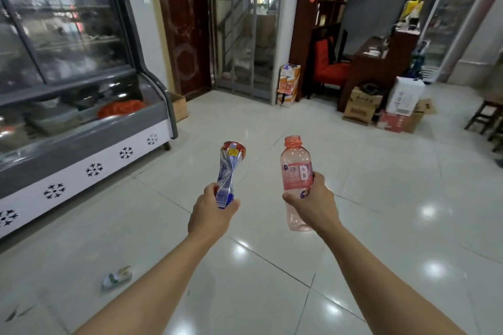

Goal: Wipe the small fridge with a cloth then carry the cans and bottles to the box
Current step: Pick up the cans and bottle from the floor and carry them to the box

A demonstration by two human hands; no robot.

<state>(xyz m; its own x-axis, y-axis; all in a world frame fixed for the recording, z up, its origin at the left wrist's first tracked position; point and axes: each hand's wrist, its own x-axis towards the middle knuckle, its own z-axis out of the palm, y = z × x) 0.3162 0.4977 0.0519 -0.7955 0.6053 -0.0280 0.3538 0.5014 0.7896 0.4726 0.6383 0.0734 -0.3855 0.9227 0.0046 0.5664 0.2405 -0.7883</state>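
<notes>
Both hands are loaded and out in front: the left hand [211, 216] grips the blue end of a crushed, twisted can [228, 171], fingers curled round its base, while the right hand [313, 202] wraps the lower half of a pink bottle [296, 179], uncapped and looking empty, held upright over the white tiled floor [381, 198]. So this reads as the carrying stage, with the wiping seemingly behind us, though no cloth shows anywhere. Off to the left stands a glass display fridge [81, 117], and tucked against its far end sits a brown cardboard box [179, 106]; more cartons [362, 106] pile up by the dark wooden table [381, 62] across the room, so which box is the target I cannot tell. To do this well, keep both grips firm but easy, since the crumpled can has sharp creases and the thin bottle will flex if squeezed. Pick the box early, walk straight at it, and lower each item in rather than tossing. Watch the footing too: another squashed bottle [117, 277] lies on the tiles near the left forearm, worth stepping round now and collecting on the next trip.
</notes>
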